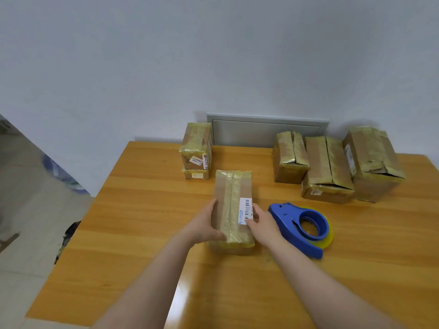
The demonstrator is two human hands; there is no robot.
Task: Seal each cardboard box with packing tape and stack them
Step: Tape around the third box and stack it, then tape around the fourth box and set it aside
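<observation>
While left hand (206, 225) and right hand (262, 222) fingers clasp its sides | box (222, 193): brown, yellowish tape (231, 205), barcode label (245, 210)

Figure: a small parcel-packing station in a plain room.
Evidence: wooden table (142, 233) against a white wall (166, 67), taped cardboard boxes (327, 162), blue tape dispenser (297, 224), tiled floor (28, 210).

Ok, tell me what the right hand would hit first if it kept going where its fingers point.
The middle box: the right hand points away and leftward and holds its right edge beside the barcode label, so nothing seems to lie between.
</observation>
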